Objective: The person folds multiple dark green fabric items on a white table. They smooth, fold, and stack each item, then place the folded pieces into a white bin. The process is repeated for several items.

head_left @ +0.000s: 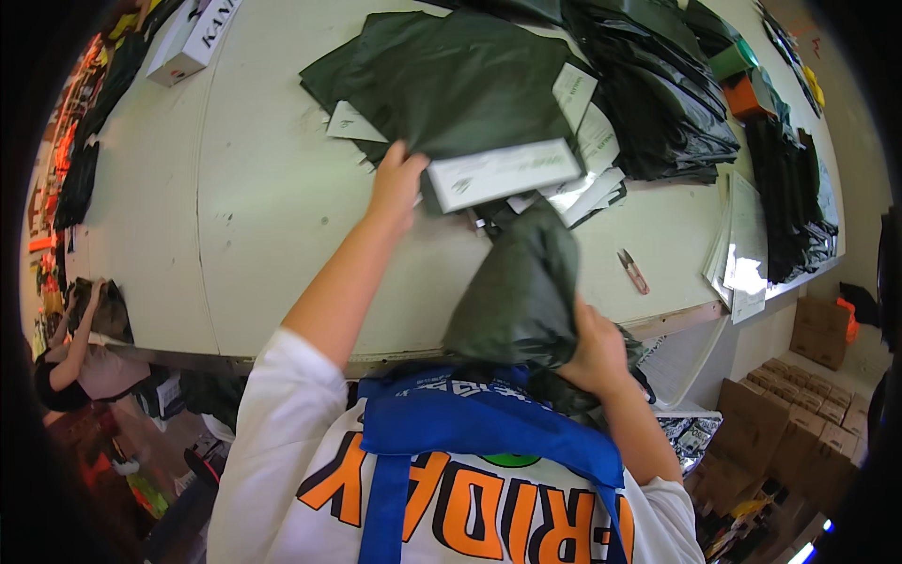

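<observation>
A stack of flat, dark green folded fabric pieces (460,80) lies on the white table in front of me. White printed cards stick out around its edges, and one long white card (507,175) lies across its near edge. My left hand (399,186) is closed on the stack's near left corner, beside that card; the fingertips are partly hidden. Close to my body, my right hand (597,350) grips a crumpled, dark green fabric piece (521,291). It bulges up over the table's front edge, and its lower end hangs by my blue apron.
Red-handled thread snips (634,273) lie right of the bundle. Black folded pieces (667,103) are piled at the far right, with white sheets (742,249) near the edge. A white box (193,42) stands far left. Another person (80,348) handles dark fabric at left.
</observation>
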Motion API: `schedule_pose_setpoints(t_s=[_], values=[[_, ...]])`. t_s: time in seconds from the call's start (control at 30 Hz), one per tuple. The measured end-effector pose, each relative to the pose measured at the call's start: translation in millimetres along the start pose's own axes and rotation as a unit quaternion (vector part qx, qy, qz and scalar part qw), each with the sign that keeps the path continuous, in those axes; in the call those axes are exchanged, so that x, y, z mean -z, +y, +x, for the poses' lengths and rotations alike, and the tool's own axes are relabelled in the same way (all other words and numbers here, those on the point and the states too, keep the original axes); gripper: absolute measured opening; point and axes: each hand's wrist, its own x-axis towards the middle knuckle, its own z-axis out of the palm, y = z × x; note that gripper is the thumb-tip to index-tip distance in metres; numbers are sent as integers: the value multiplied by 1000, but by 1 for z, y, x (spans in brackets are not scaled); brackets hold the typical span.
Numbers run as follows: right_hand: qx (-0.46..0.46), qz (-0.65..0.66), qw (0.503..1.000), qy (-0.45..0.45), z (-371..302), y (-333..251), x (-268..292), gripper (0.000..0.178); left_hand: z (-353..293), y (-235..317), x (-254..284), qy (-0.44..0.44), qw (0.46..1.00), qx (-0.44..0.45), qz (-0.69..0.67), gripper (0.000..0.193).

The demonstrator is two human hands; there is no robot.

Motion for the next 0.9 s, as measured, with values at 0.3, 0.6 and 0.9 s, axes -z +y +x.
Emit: schedule_pose_setpoints(t_s=[0.3,0.6,0.9], values=[[3,-20,1000,-10,47,-34,-7,103,-196,-75,122,99,964,37,242,82],[44,-91,991,-85,53,-52,-39,104,-204,-61,126,-15,740,-294,604,50],[355,-119,912,-169,39,-84,-7,83,-165,-19,130,-63,758,-337,555,38]])
